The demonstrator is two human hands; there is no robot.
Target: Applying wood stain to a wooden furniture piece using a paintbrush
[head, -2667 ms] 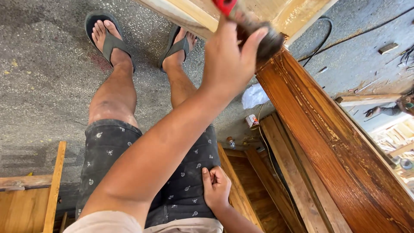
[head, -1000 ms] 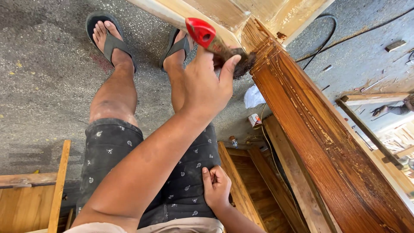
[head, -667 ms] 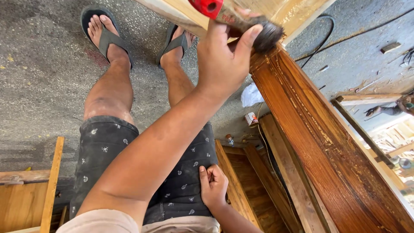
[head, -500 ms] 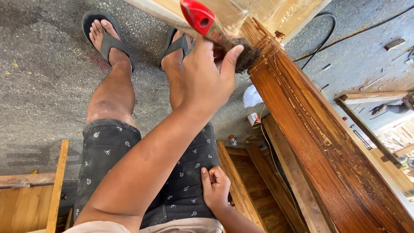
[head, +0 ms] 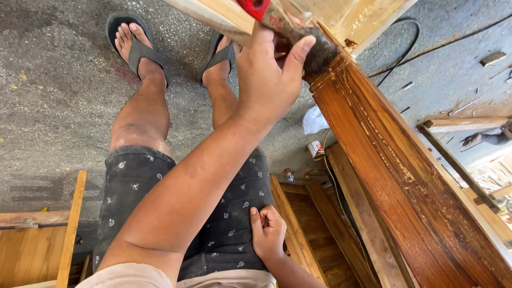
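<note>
My left hand [head: 266, 80] reaches forward and grips a paintbrush with a red handle [head: 253, 6]. Its dark bristles [head: 321, 53] press on the upper end of a long wooden moulding [head: 400, 176] stained glossy brown, which slopes down to the lower right. Pale unstained wood [head: 229, 18] joins it at the top. My right hand [head: 268, 234] rests low against my dark patterned shorts [head: 224, 213], fingers curled, holding nothing I can make out.
My legs in dark flip-flops [head: 140, 50] stand on the grey concrete floor [head: 58, 117]. Stained boards [head: 314, 234] lie below the moulding. A small can [head: 316, 149] and a white rag [head: 314, 120] sit on the floor, with a black cable [head: 405, 50] beyond. A wooden frame [head: 72, 229] is at lower left.
My left hand has stroked the brush back and forth along the moulding's top end; now the handle is higher and the bristles sit further right. My right hand stayed on the shorts.
</note>
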